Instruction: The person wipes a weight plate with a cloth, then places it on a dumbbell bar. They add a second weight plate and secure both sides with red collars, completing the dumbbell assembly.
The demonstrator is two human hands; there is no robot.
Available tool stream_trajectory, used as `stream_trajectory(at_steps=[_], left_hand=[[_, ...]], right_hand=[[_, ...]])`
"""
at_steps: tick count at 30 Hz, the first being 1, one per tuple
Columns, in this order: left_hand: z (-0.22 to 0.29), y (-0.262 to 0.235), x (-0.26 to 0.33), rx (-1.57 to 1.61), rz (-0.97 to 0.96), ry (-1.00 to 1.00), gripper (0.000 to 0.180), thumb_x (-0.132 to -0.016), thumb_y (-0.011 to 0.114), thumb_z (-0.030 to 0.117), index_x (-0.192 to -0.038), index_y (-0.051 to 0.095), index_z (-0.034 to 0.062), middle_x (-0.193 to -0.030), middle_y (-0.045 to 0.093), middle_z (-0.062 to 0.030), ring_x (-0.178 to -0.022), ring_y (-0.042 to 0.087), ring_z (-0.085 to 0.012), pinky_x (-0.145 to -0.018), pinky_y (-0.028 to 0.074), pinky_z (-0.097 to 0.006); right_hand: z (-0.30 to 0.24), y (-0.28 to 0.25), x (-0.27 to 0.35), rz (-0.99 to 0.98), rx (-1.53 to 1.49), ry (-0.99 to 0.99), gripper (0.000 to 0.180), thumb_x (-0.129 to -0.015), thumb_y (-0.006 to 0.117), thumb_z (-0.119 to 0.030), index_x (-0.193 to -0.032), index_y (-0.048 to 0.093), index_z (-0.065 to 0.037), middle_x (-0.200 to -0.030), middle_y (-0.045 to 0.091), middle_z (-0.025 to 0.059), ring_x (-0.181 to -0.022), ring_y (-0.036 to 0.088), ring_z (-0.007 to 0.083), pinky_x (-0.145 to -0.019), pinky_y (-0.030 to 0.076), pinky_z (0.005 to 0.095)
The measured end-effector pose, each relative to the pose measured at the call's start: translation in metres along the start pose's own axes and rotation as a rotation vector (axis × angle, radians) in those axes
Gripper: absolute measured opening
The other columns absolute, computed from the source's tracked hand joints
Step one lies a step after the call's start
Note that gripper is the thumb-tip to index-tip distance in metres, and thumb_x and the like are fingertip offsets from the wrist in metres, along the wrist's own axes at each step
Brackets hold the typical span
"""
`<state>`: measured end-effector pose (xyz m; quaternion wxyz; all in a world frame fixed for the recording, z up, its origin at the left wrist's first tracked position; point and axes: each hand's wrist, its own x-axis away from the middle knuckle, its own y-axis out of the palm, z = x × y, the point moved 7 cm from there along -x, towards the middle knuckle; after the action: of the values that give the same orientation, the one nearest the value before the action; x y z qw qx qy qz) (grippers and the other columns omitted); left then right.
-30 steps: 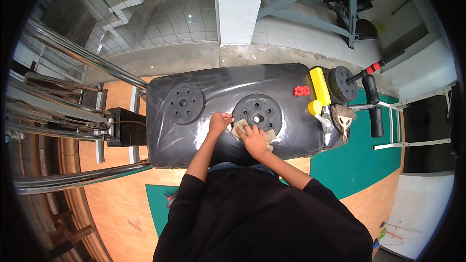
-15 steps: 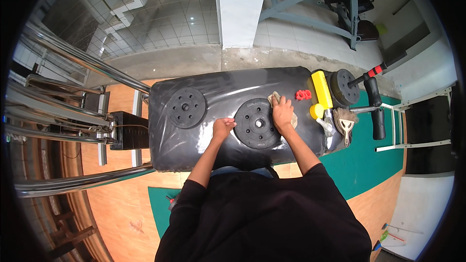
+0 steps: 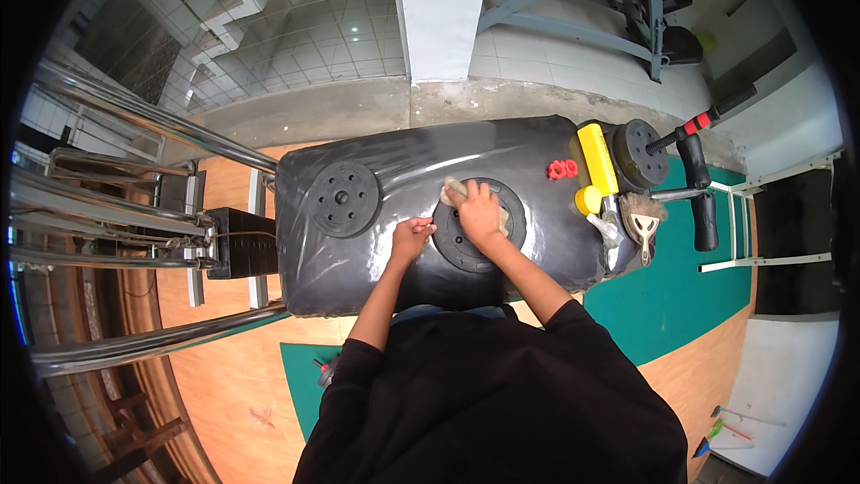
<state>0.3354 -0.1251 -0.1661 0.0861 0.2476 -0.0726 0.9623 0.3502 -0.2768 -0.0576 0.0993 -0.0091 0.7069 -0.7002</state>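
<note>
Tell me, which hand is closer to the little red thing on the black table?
The right hand. It presses a cloth on the weight plate, left of the red thing. The left hand grips the plate's far edge, farther away.

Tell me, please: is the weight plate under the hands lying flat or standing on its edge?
Lying flat. The plate shows its round face and centre hole upward on the black cover, with the right hand and cloth on it.
</note>
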Motion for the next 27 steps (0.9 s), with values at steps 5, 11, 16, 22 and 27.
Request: stream_trajectory(at_steps=[5, 11, 16, 22, 27], left_hand=[[0.0, 0.003, 0.01, -0.099, 0.008, -0.141, 0.031, -0.086, 0.067, 0.026, -0.095, 0.065, -0.004, -0.074, 0.067, -0.0068, -0.06, 0.062, -0.0113, -0.053, 0.049, -0.024], [-0.016, 0.021, 0.024, 0.031, 0.009, -0.364, 0.056, -0.092, 0.054, 0.04, -0.103, 0.056, -0.0157, -0.088, 0.064, -0.0212, -0.069, 0.067, -0.0252, -0.055, 0.057, -0.031], [-0.009, 0.039, 0.025, 0.043, -0.065, -0.452, 0.077, -0.089, 0.052, 0.054, -0.117, 0.046, -0.0179, -0.109, 0.057, -0.0237, -0.095, 0.061, -0.0323, -0.077, 0.053, -0.04], [-0.021, 0.035, 0.033, 0.227, -0.092, -0.483, 0.084, -0.085, 0.055, 0.06, -0.128, 0.042, -0.0109, -0.114, 0.055, -0.0188, -0.101, 0.056, -0.0298, -0.087, 0.048, -0.039], [-0.009, 0.031, 0.053, 0.013, -0.183, -0.397, 0.075, -0.082, 0.062, 0.054, -0.123, 0.051, -0.0082, -0.114, 0.055, -0.015, -0.097, 0.057, -0.0263, -0.086, 0.047, -0.039]], right_hand=[[0.069, -0.012, 0.021, -0.003, -0.002, 0.275, 0.045, -0.085, 0.051, -0.013, -0.125, 0.057, -0.031, -0.107, 0.05, 0.0096, -0.091, 0.05, 0.0303, -0.074, 0.048, 0.0416], [0.074, -0.025, 0.098, 0.015, -0.077, 0.374, 0.053, -0.08, 0.057, -0.012, -0.13, 0.052, -0.028, -0.104, 0.049, 0.0137, -0.087, 0.051, 0.0322, -0.07, 0.05, 0.0422], [-0.007, -0.019, 0.13, -0.124, -0.161, 0.072, 0.054, -0.079, 0.059, -0.012, -0.13, 0.053, -0.028, -0.105, 0.05, 0.0139, -0.086, 0.051, 0.0318, -0.072, 0.05, 0.0407], [-0.01, -0.033, 0.107, -0.059, -0.435, -0.163, 0.049, -0.077, 0.063, -0.012, -0.123, 0.058, -0.025, -0.103, 0.052, 0.0081, -0.088, 0.052, 0.0273, -0.075, 0.049, 0.0383], [0.114, -0.034, 0.111, 0.023, -0.422, 0.438, 0.045, -0.083, 0.061, -0.014, -0.127, 0.053, -0.021, -0.109, 0.051, 0.0168, -0.096, 0.053, 0.0366, -0.081, 0.047, 0.0436]])
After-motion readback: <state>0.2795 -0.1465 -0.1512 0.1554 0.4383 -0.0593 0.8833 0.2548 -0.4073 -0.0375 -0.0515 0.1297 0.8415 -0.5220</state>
